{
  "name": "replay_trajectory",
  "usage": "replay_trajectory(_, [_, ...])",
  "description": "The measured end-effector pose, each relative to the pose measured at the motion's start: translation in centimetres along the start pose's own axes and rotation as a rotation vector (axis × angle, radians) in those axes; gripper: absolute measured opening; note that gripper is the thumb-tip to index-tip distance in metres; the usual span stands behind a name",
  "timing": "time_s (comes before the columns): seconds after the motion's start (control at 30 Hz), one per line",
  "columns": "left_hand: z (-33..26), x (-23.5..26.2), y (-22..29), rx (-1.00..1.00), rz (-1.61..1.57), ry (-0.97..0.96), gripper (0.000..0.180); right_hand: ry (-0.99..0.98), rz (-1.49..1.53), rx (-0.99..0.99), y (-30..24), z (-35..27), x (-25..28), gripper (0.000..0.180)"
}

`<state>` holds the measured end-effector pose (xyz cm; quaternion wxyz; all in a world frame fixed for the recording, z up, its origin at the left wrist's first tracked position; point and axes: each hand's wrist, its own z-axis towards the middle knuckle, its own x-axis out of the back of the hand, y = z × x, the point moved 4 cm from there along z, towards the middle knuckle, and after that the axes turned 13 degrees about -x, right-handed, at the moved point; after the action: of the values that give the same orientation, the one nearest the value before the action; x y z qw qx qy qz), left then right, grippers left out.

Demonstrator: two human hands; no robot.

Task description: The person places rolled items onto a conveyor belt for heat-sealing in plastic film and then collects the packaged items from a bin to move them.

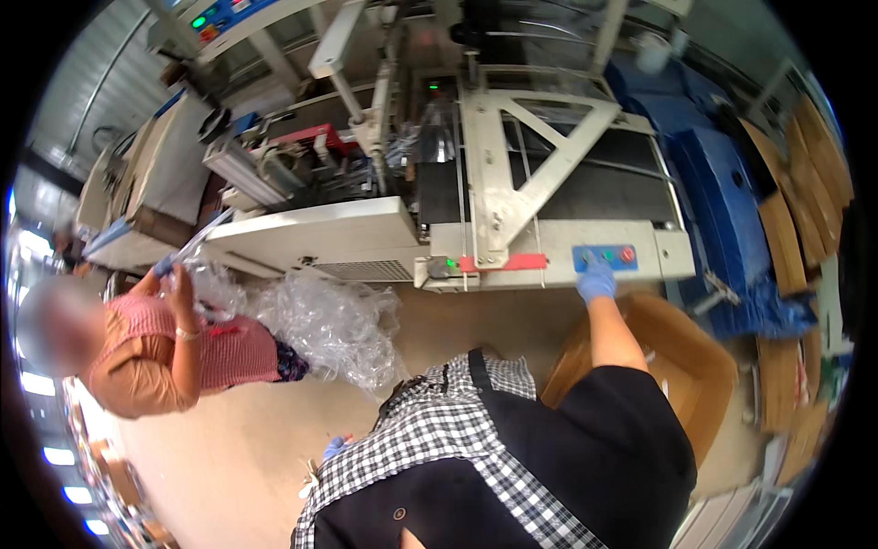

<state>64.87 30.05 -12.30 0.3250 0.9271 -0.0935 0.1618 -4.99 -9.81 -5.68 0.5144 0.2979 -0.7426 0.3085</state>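
My right hand, in a blue glove, reaches out to the blue control panel on the machine's near edge. Its fingers stretch onto the panel by the buttons; which one they touch is hard to make out, and nothing shows in the hand. A red button sits at the panel's right end. My left hand, also gloved in blue, hangs low beside my checked apron. The apron hides most of it, so its fingers cannot be read.
The pale machine spans the front, with a triangular white bracket over its dark belt. A co-worker stands at left by bunched clear plastic film. At right are a large brown bin, blue covers and cardboard.
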Motion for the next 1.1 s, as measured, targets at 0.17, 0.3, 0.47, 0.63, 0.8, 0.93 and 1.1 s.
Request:
replay_trajectory(0.17, [-2.0,-4.3,-0.7,0.012,-0.053,0.064,0.036,-0.094,-0.049,-0.003,-0.8,0.1,0.8,0.061])
replay_trajectory(0.3, [-2.3,-7.2,-1.6,0.006,-0.08,0.086,0.035,-0.184,-0.069,0.002,-1.0,1.0,1.5,0.061])
replay_trajectory(0.47, [-2.5,-9.8,-3.3,-0.013,-0.084,0.096,0.034,-0.153,-0.105,0.019,-1.3,0.8,2.0,0.061])
replay_trajectory(0.63, [-1.4,-10.6,-5.7,-0.076,-0.025,0.075,0.033,-0.12,-0.045,0.03,0.3,1.4,1.4,0.065])
replay_trajectory(0.8, [-2.9,-10.2,-9.8,-0.154,-0.213,0.104,0.034,-0.076,-0.034,0.161,-2.4,1.1,-1.4,0.061])
replay_trajectory(0.93, [-3.8,-10.4,-1.4,0.066,-0.147,0.202,0.035,-0.09,-0.017,0.138,0.8,2.3,-0.7,0.061])
replay_trajectory(1.1, [-4.5,-9.7,-5.0,0.032,-0.45,0.227,0.033,-0.128,0.33,0.189,1.5,7.3,-7.6,0.05])
